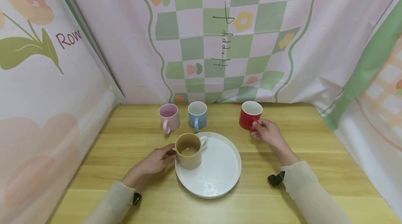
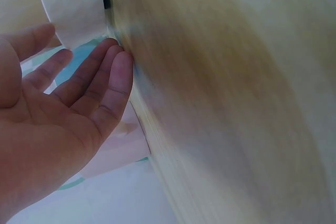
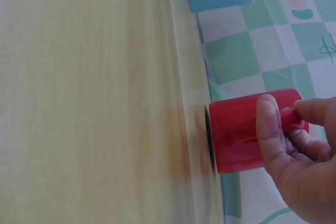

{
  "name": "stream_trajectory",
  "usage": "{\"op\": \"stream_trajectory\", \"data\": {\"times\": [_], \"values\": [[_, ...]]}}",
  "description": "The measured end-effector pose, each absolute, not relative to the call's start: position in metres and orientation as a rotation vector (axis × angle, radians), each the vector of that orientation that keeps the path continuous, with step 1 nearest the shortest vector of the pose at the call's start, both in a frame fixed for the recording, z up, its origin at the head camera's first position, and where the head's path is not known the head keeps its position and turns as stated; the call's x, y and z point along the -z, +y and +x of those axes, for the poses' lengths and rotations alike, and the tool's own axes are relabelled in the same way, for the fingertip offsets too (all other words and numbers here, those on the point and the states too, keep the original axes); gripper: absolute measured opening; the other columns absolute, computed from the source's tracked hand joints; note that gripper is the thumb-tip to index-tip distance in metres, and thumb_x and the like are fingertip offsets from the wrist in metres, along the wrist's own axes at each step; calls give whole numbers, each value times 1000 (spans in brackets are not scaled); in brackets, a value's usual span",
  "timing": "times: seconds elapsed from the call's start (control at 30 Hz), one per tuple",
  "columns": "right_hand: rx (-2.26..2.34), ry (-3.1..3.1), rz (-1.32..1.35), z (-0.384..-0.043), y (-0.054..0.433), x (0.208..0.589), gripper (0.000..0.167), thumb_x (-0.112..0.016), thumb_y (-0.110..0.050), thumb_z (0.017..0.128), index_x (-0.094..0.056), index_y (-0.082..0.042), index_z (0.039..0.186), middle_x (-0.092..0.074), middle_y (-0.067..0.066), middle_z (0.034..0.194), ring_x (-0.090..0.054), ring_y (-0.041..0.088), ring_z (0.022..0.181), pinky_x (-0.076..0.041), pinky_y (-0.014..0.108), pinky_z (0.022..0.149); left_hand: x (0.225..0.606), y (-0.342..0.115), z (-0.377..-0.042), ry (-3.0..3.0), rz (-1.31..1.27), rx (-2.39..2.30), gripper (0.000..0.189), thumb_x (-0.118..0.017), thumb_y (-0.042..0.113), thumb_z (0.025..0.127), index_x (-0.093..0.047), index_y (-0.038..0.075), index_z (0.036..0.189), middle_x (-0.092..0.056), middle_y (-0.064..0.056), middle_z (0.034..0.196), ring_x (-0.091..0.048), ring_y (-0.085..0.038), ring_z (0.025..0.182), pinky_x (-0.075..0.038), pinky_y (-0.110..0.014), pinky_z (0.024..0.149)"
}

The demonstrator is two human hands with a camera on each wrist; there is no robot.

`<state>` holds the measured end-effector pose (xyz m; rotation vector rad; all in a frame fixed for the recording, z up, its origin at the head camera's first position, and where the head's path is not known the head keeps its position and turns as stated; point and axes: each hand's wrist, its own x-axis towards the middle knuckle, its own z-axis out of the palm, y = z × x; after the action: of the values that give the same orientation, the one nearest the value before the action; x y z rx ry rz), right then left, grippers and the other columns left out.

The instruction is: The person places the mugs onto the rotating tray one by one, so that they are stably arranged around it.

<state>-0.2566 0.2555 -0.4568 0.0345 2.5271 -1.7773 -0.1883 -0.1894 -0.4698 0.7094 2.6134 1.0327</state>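
Observation:
A tan mug [image 1: 189, 157] with a pale handle stands upright at the left part of a round white plate [image 1: 220, 173]. My left hand [image 1: 157, 161] is at the mug's left side, its thumb and fingertips right at the wall; the left wrist view shows the fingers [image 2: 113, 87] loosely extended and the thumb apart from them. Farther back on the right, my right hand [image 1: 267, 133] pinches the handle of a red mug [image 1: 248, 117] between thumb and fingers. That red mug [image 3: 241, 150] is upright, white inside, with a dark shadow along its base.
Behind the plate stand a pink mug [image 1: 171, 121] and a light blue mug [image 1: 198, 116], both upright with handles toward me. The wooden table [image 1: 257, 196] ends at a printed fabric backdrop [image 1: 194, 49], with more fabric at both sides.

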Motion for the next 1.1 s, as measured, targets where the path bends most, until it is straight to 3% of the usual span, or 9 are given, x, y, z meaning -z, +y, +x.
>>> {"op": "stream_trajectory", "data": {"times": [0.53,1.1], "values": [[1681,2613,-33,-243,247,446,37,-54,-29,104,-58,8,109,-68,20,100,-73,19,82,-64,34,76,471,-190,-188,2602,697,-1041,50,-54,23,103,-43,7,149,-67,-15,129,-63,-31,122,-47,-52,110],[1677,2577,-157,-227,236,435,37,-55,-27,104,-57,9,113,-66,29,109,-72,21,84,-63,40,79,469,-190,-187,2604,718,-1040,49,-54,23,103,-44,8,149,-67,-15,129,-63,-31,121,-47,-52,110]]}}
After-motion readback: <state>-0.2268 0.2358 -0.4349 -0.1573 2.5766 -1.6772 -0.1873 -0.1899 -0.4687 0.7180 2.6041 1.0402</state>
